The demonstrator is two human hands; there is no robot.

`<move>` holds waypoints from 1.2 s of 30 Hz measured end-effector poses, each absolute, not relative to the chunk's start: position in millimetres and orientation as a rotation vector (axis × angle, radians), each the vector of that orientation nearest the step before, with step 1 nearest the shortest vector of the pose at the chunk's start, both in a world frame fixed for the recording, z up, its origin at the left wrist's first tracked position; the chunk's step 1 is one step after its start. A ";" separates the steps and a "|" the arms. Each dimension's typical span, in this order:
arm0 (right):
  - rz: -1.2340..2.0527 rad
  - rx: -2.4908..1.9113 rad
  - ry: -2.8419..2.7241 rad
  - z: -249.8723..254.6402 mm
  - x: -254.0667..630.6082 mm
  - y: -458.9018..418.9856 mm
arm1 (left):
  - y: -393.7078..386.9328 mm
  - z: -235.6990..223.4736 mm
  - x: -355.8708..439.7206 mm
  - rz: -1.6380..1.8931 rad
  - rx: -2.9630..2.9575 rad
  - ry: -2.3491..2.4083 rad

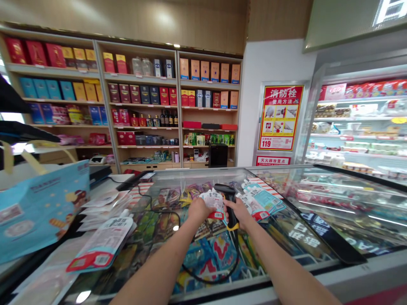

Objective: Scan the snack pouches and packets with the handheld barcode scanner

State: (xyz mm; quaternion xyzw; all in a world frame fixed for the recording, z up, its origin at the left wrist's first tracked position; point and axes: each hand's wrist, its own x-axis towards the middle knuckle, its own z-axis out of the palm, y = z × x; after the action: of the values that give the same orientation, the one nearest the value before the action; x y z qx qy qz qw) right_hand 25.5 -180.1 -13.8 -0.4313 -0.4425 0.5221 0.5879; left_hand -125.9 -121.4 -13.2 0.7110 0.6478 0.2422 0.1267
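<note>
Several white-and-red spouted pouches are pinched together in my left hand, spouts up, over the glass top of a display freezer. My right hand is closed around the handle of a black-and-yellow barcode scanner; its head is just behind the pouches. The thumb of that hand is close to the pouches' right edge; whether it touches them I cannot tell. Right of my hand, more spouted pouches lie on the glass. The scanner's black cable loops below my hands.
At the left, a spouted pouch lies on stacked pouches beside a light blue bag. A black sign rests on the freezer at the right. Shelves of boxed goods line the back wall. A lit refrigerated case stands far right.
</note>
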 end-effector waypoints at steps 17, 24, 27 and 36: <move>1.249 -1.081 -1.177 -6.1 29.2 -190.3 | -79.7 -29.8 -148.3 1.690 0.968 0.911; 1.301 -1.173 -1.263 -0.5 29.6 -199.0 | -77.1 -31.1 -149.7 1.776 1.001 0.926; 1.317 -1.180 -1.264 -1.0 30.1 -199.8 | -79.2 -29.1 -149.2 1.766 1.010 0.970; 1.341 -1.184 -1.266 -3.9 31.9 -197.8 | -78.3 -30.8 -150.6 1.785 0.985 0.945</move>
State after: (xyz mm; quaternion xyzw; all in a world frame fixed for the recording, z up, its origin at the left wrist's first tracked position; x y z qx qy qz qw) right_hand 31.9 -197.8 -3.9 -0.4803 -0.5136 0.5441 0.4575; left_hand -150.6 -78.3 -30.8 0.3952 0.3793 0.7162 0.4324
